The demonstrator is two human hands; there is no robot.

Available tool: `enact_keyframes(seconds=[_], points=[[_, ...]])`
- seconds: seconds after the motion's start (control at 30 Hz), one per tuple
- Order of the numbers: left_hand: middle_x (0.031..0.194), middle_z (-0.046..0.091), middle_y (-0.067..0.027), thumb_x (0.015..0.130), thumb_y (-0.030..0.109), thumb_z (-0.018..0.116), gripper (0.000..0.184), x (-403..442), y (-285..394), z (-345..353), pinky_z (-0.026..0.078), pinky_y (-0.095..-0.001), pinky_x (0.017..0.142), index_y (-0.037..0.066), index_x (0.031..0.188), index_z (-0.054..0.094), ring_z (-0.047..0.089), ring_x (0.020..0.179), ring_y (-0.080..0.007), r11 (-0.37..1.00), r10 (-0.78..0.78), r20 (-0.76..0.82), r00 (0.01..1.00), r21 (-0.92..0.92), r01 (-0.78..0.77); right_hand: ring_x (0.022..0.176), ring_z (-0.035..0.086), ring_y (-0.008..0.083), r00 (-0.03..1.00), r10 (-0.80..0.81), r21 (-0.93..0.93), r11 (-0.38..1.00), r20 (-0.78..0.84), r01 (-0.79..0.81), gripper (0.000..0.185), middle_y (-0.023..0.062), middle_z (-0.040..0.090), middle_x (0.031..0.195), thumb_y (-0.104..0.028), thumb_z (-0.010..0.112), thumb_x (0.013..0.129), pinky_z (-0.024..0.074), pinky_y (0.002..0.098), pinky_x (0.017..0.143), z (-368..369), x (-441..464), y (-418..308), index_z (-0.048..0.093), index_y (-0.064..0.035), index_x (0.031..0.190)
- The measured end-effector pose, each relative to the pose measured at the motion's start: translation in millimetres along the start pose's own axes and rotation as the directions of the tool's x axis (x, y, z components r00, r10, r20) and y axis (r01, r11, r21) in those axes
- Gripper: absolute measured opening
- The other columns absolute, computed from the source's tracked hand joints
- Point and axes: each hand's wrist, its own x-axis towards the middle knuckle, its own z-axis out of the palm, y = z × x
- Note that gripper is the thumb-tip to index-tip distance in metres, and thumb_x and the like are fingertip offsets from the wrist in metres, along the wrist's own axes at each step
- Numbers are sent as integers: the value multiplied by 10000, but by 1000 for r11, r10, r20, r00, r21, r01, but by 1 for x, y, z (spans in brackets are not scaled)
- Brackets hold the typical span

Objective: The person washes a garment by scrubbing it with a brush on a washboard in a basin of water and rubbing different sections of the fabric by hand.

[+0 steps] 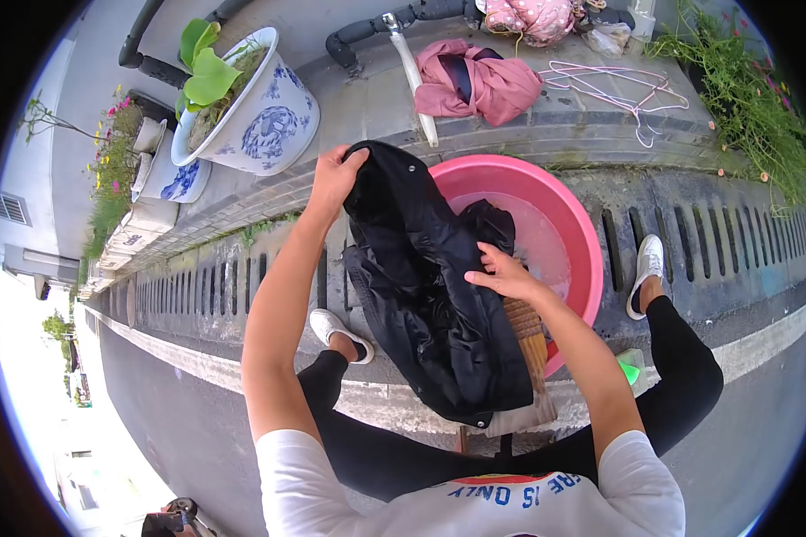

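Observation:
A black jacket [439, 295] with snap buttons is spread in front of me, partly over the rim of a pink basin [591, 259]. My left hand [334, 179] is closed on the jacket's upper left edge and holds it raised. Toward the right side of the jacket, my right hand [503, 271] has its thumb and fingers apart, close to or resting on the cloth. Part of the jacket lies inside the basin, where cloudy water [542, 233] shows. A wooden washboard [528, 336] leans in the basin, half hidden by the jacket.
A bundled pink garment [479, 80], wire hangers [618, 85] and a white-handled tool [412, 80] lie on the ledge. A blue-and-white planter [273, 121] stands left. Drain grates [690, 242] run along the ground. By my right leg is a green object [631, 371] in a clear container.

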Motion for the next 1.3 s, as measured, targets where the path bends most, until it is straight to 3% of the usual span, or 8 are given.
enact_keyframes(seconds=[0.1, 0.23, 0.4, 0.47, 0.57, 0.6, 1.1, 1.3], points=[[696, 594, 22, 850, 175, 636, 184, 13, -8, 34, 411, -233, 577, -7, 826, 655, 503, 627, -57, 999, 32, 33, 999, -16, -32, 691, 588, 168, 996, 83, -117, 989, -26, -85, 445, 87, 627, 802, -245, 736, 779, 472, 294, 649, 13, -12, 38, 583, 25, 1098], [723, 626, -35, 845, 240, 646, 235, 39, -41, 59, 458, -281, 642, 5, 862, 654, 573, 667, -128, 990, -18, -49, 999, -137, 12, 624, 573, 190, 923, 111, 522, 847, -367, 105, 302, 89, 588, 682, -118, 700, 771, 453, 306, 606, 26, -18, 74, 590, 15, 1020], [1241, 489, -231, 815, 428, 628, 558, 2, -77, 117, 407, -461, 947, 9, 1168, 521, 482, 1166, -345, 625, 12, -285, 958, 750, 215, 813, 591, 300, 913, 155, -324, 902, -377, -286, 487, 164, 572, 1027, -98, 697, 744, 476, 377, 719, -3, -36, 70, 516, -5, 1187], [1298, 452, -194, 802, 362, 636, 530, -29, -77, 135, 324, -466, 1030, 33, 1198, 514, 397, 1263, -303, 369, 398, -26, 917, 920, -134, 979, 549, 326, 940, 36, -516, 829, -339, -217, 574, 175, 506, 1184, -117, 704, 731, 458, 405, 808, -7, -45, 65, 478, -19, 1250], [1370, 423, -113, 802, 279, 625, 542, -68, -90, 166, 241, -444, 1098, 85, 1286, 476, 334, 1318, -275, 31, 429, 628, 649, 708, -706, 1222, 403, 330, 974, -179, -695, 718, -135, 36, 651, 170, 402, 1329, -186, 710, 724, 376, 444, 958, -7, -57, 29, 445, -36, 1301], [1398, 407, -92, 813, 262, 613, 544, -80, -94, 175, 222, -442, 1113, 104, 1312, 465, 307, 1341, -273, 29, 351, 768, 536, 563, -826, 1288, 339, 321, 964, -255, -712, 691, -78, 125, 655, 166, 388, 1349, -218, 705, 728, 334, 457, 1008, 5, -60, 27, 448, -39, 1303], [1529, 219, -52, 933, 452, 366, 597, -95, -206, 176, 223, -501, 1094, 197, 1461, 254, 296, 1355, -348, 515, -397, 487, 777, 820, -251, 1389, 213, 259, 956, -154, -746, 599, 249, 291, 642, 91, 231, 1504, -313, 510, 897, 159, 462, 1128, 41, -95, 62, 264, -81, 1443], [1452, 330, -153, 862, 426, 559, 614, -153, -162, 169, 288, -461, 1073, 83, 1353, 425, 316, 1338, -332, 522, -153, 545, 824, 753, -401, 1291, 377, 310, 828, -15, -550, 741, 560, 385, 545, 151, 390, 1406, -311, 562, 874, 311, 434, 1059, -15, -64, 56, 434, -69, 1346]])
